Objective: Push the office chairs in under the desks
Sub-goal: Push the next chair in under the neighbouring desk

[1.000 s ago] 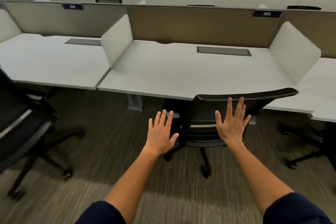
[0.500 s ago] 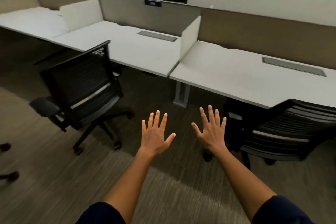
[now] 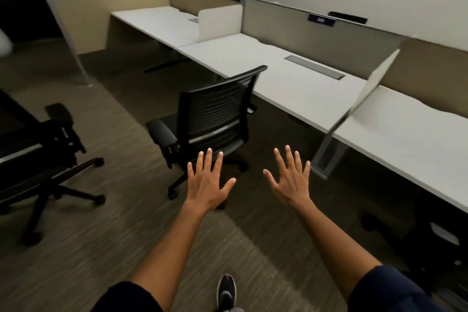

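A black mesh-backed office chair [image 3: 215, 114] stands out on the carpet, turned partly away from the middle white desk [image 3: 286, 78]. My left hand [image 3: 206, 182] is held out flat with fingers spread, just short of the chair's backrest and not touching it. My right hand [image 3: 291, 180] is also spread and empty, to the right of the chair. Another black chair [image 3: 43, 149] stands out in the aisle at the far left. Under the right desk [image 3: 405, 134], the base of a pushed-in chair [image 3: 430, 235] shows dimly.
A row of white desks runs diagonally along tan partition panels [image 3: 316, 33], split by white dividers [image 3: 220, 21]. A grey desk leg [image 3: 329, 157] stands just right of my right hand. My black shoe [image 3: 226, 291] is on the carpet at the bottom.
My view has swung left, away from the pushed-in chair. Both hands came off that chair's backrest and now hover open near the middle chair.
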Demonstrator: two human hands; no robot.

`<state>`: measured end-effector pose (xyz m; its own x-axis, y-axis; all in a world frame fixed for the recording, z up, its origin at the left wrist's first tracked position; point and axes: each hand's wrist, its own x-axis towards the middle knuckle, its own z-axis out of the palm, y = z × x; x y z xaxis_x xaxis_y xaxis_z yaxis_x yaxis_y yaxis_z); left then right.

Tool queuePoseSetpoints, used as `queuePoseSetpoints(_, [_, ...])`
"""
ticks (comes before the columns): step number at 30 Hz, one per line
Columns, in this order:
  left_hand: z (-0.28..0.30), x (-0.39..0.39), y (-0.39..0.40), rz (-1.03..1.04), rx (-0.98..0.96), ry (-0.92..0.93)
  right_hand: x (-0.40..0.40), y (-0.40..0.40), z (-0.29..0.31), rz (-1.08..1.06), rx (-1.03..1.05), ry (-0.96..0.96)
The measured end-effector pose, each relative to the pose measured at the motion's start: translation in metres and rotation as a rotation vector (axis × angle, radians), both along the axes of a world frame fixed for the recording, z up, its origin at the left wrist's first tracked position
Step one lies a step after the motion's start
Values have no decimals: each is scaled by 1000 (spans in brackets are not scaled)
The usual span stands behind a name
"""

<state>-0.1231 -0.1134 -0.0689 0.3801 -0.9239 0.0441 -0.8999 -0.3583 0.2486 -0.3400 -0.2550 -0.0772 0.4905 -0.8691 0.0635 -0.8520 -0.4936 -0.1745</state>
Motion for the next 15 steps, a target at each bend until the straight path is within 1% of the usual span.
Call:
queuePoseSetpoints(4, [2,70,-37,10,-35,-67,79,-55,3,49,-24,-34])
queuePoseSetpoints(8, [16,138,-99,-8,-84,-109,160,-133,17,37,-33,-84])
queuePoseSetpoints(12, [41,182,-165,-92,-170,-198,217,-203,42,11,-68,-152])
queuePoseSetpoints(15, [56,202,-209,-122,-168,-217,247,-248,61,5,-105,-129])
